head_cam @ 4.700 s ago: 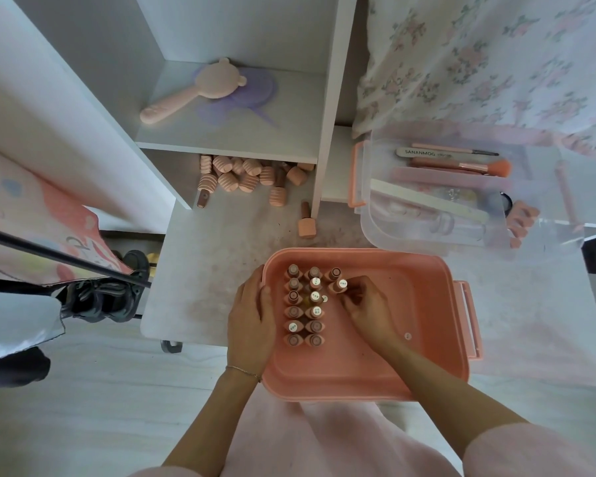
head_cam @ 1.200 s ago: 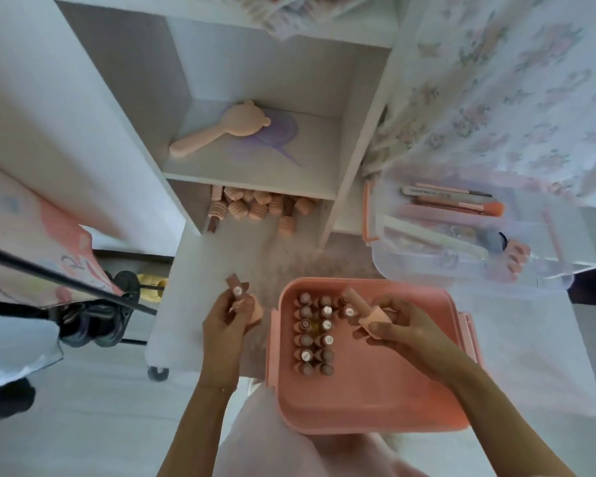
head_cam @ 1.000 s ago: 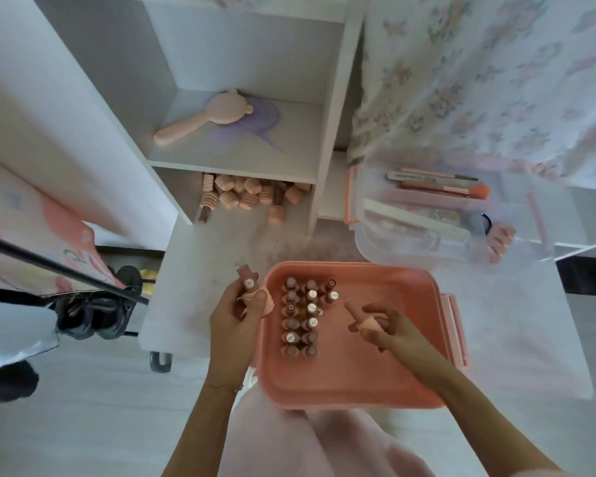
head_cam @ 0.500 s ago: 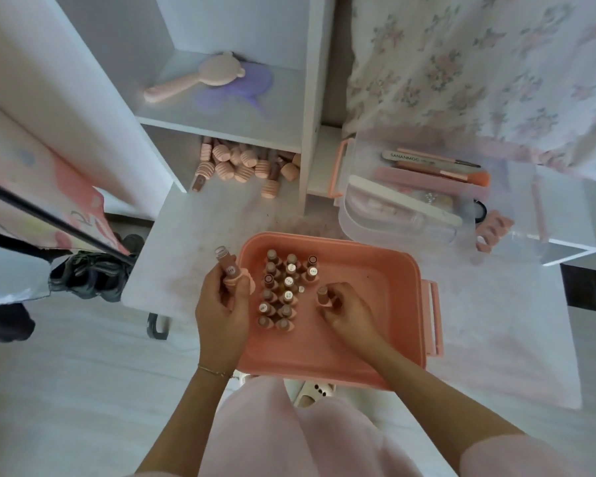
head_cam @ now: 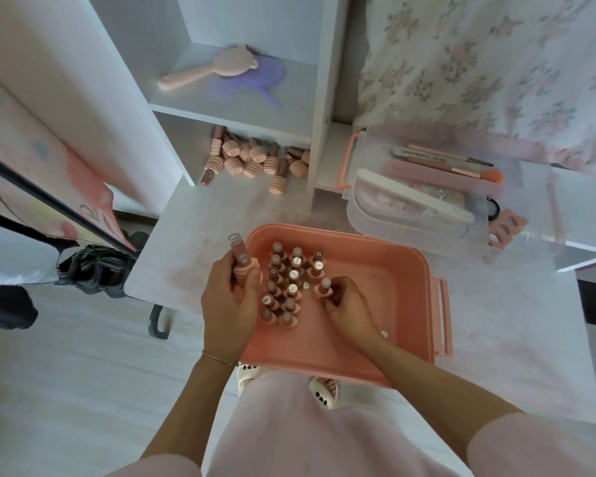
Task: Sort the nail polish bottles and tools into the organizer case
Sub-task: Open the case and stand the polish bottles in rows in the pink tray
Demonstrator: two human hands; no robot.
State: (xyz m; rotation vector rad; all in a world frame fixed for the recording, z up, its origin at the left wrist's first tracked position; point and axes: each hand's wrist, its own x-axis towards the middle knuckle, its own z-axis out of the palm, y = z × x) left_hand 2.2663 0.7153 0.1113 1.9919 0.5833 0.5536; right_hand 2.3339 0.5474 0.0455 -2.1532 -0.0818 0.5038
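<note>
Setting bottles upright in the pink case (head_cam: 410, 304)

Left hand (head_cam: 229, 304) gripping one spare bottle (head_cam: 242, 265), cap up, just left of the standing rows (head_cam: 286, 287); right hand (head_cam: 346, 304) pinching another bottle (head_cam: 324, 287) upright just right of them (nearer the open floor).

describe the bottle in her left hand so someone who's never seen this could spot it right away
Start at the salmon-pink plastic organizer case on the white table. At its left rim, the left hand grips a peach nail polish bottle with a ribbed round body and a tall mauve cap. Unlike the upright bottles standing in rows inside the case, it is lifted outside the rim and tilted.
</note>
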